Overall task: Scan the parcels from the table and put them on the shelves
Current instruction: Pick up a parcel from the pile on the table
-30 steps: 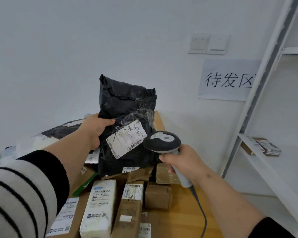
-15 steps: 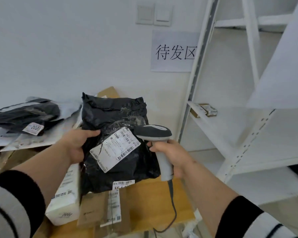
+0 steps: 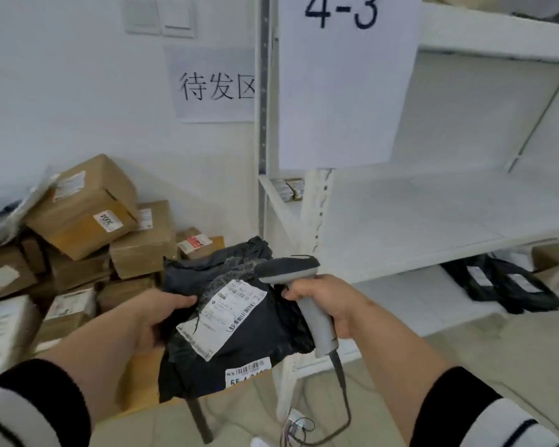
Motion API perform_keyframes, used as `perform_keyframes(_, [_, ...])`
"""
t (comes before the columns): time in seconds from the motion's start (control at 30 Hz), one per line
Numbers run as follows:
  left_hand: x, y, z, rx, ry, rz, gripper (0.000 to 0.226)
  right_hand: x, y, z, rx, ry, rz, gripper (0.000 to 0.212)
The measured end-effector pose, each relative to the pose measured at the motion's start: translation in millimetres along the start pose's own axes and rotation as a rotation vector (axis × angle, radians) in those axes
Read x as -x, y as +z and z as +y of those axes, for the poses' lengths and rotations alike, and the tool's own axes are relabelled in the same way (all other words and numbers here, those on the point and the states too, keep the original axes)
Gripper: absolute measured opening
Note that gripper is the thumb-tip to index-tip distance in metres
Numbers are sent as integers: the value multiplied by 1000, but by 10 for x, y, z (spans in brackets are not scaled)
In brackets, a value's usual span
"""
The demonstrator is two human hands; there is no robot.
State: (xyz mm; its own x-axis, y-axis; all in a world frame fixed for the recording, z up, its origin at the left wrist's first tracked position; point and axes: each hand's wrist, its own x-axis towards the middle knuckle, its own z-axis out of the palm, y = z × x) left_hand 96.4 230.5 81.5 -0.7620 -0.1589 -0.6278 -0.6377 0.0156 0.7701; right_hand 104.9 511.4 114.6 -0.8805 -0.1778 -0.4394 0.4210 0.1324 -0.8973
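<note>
Now left hand [image 3: 157,312] grips black parcel [image 3: 239,333]; right hand [image 3: 328,298] clenches scanner [image 3: 304,295] handle; label print blurred.

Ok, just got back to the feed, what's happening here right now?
A person is handling one parcel. The left hand grips a black poly bag by its edge, its white shipping label facing up. The right hand holds a grey barcode scanner right beside the bag. Brown boxes are piled on the table at the left. The white shelf marked 4-3 stands straight ahead.
</note>
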Motion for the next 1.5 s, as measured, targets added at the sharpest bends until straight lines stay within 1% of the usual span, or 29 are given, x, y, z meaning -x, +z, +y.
perform_keyframes(0.07, [30,447,-183,-102,-76,-42,26,139,-421,164,39,63,44,46])
perform_keyframes(0.17, [100,1007,-411,-274,-187,-119,27,326,-974,386,104,146,97,42])
perform_keyframes(0.2, [118,1161,-470,-322,-226,-156,25,398,-1132,464,134,174,108,44])
perform_keyframes(0.27, [120,1439,-564,-358,-290,-234,22,520,-1414,630,169,219,119,50])
perform_keyframes(0.3, [105,1586,-602,-372,-299,-261,25,570,-1545,718,171,235,133,51])
perform_keyframes(0.5, [-36,2471,-648,-361,-169,-318,39,731,-2172,1127,44,266,309,43])
perform_keyframes(0.6, [-127,2817,-588,-331,-157,-363,37,657,-2476,1221,-7,255,376,29])
perform_keyframes(0.67, [-191,3030,-544,-328,-145,-391,35,553,-2667,1262,-43,246,405,27])
perform_keyframes(0.77, [-388,3329,-478,-298,-159,-427,38,319,-2937,1295,-84,264,425,25])
perform_keyframes(0.9, [-748,3714,-309,-264,-214,-437,46,-25,-3314,1281,-99,322,409,24])
perform_keyframes(1.03, [-1102,4176,-74,-318,-223,-464,48,-355,-3766,1296,-85,369,407,24])
perform_keyframes(1.13, [-1291,4550,48,-366,-203,-446,43,-500,-4074,1378,-125,359,425,26])
perform_keyframes(1.23, [-1469,5022,122,-398,-197,-385,32,-582,-4471,1486,-188,367,460,27])
perform_keyframes(1.33, [-1591,5558,187,-402,-181,-372,29,-699,-4982,1583,-227,368,503,27])
perform_keyframes(1.43, [-1724,6144,227,-385,-146,-347,34,-883,-5587,1682,-246,366,513,23])
perform_keyframes(1.5, [-1811,6550,237,-377,-146,-332,41,-1027,-6032,1758,-250,376,500,24])
